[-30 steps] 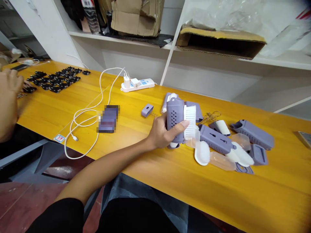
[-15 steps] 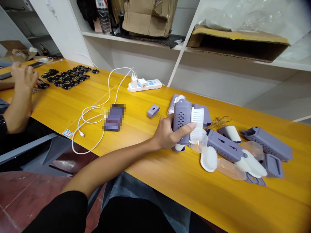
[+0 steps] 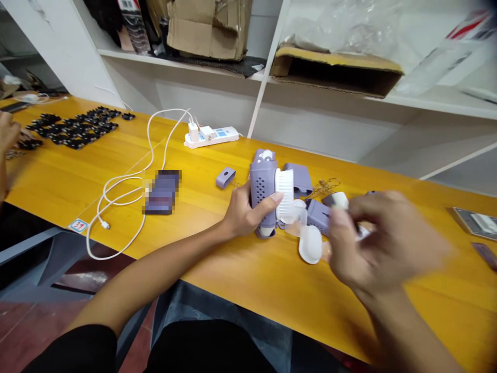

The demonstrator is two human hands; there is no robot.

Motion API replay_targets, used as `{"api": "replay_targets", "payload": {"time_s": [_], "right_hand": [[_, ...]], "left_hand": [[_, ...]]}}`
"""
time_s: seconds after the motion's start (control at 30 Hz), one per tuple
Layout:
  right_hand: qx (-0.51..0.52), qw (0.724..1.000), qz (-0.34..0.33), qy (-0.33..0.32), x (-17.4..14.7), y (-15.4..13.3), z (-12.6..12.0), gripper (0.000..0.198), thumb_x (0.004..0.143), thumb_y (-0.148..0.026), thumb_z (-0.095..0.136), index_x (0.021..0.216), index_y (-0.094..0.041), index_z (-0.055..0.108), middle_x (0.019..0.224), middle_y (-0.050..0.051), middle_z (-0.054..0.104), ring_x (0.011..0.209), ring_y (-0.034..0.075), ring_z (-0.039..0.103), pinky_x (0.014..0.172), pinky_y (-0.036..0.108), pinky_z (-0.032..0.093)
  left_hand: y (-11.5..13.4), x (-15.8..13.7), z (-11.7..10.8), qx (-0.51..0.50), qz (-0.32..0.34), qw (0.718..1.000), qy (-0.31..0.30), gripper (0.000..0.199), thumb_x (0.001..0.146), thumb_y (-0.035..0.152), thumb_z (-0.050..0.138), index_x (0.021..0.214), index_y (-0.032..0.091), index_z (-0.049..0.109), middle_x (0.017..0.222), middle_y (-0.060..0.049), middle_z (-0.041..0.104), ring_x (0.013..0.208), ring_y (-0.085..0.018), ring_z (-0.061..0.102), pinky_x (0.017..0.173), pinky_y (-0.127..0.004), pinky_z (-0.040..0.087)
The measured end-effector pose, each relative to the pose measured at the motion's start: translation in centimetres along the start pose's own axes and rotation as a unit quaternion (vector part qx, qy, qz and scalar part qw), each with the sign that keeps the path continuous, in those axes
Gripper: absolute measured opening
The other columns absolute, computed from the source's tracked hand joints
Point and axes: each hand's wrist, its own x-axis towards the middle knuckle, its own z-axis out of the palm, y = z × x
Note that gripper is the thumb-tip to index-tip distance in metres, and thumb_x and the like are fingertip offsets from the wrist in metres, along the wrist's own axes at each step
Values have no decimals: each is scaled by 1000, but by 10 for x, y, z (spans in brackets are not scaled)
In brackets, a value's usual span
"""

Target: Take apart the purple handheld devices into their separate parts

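My left hand (image 3: 245, 211) is closed around a purple, perforated-shell brush (image 3: 262, 185), held upright above the table with its white bristles facing right and my thumb across them. Motion smears my right hand (image 3: 382, 238), raised at the right with its fingers curled; whether anything is in them I cannot tell. Behind and below it, partly hidden, are a purple slotted case (image 3: 318, 215) and a white-tipped purple piece. Between the hands lie a white oval brush piece (image 3: 310, 244) and a clear plastic cup (image 3: 295, 228). Another purple case (image 3: 298, 178) stands behind the brush.
A small purple sleeve (image 3: 225, 177) and thin metal springs (image 3: 324, 187) lie on the table (image 3: 233, 269). Farther left are a pixelated phone (image 3: 161, 191), a looped white cable, a power strip (image 3: 212, 136) and many black parts (image 3: 77, 127). Another person's hand (image 3: 8, 132) is at the left edge.
My right hand has come into view from the right, over the purple parts. My left hand still holds the brush. The view has swung right, so everything sits farther left.
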Motion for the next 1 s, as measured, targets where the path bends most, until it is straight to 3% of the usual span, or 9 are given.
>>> {"api": "replay_targets", "payload": {"time_s": [0.07,0.17,0.3,0.57,0.77,1.0], "right_hand": [[20,998,34,-45,1,5,17,33,105,-55,72,100,-22,73,92,7,71,74,22,62,70,40,51],[129,973,122,-147,-4,9,39,40,106,-63,69,112,-24,70,95,5,73,73,20,64,66,36,49],[212,949,141,-187,-15,9,42,48,109,-68,61,91,-23,63,82,2,66,71,18,61,62,32,44],[195,972,73,-105,-30,8,46,29,113,-44,63,94,-23,62,75,-3,61,61,14,51,57,29,40],[187,979,-4,-80,-36,13,50,18,114,-32,56,99,-24,60,78,-2,62,60,14,50,55,29,41],[161,985,-51,-29,-39,10,48,21,113,-27,58,93,-25,53,74,-5,58,55,12,46,53,28,34]], "left_hand": [[0,0,0,2,7,1000,-9,54,96,71,75,96,18,69,82,-5,71,78,-20,67,67,-33,56],[-1,0,-1,8,20,1000,-22,53,96,70,75,100,17,70,87,-7,74,81,-21,69,71,-34,57],[-3,-1,-2,50,55,997,-37,51,93,67,77,97,17,69,82,-4,72,72,-17,64,67,-31,52],[-3,-3,0,93,93,989,-64,50,93,67,75,102,19,69,78,-2,70,68,-17,65,62,-29,50],[-5,-4,1,120,165,977,-56,47,88,63,81,102,21,64,77,0,70,63,-16,64,58,-29,48],[-2,-8,5,153,179,971,-50,53,86,66,81,108,21,65,86,-3,73,69,-19,69,61,-31,50]]}}
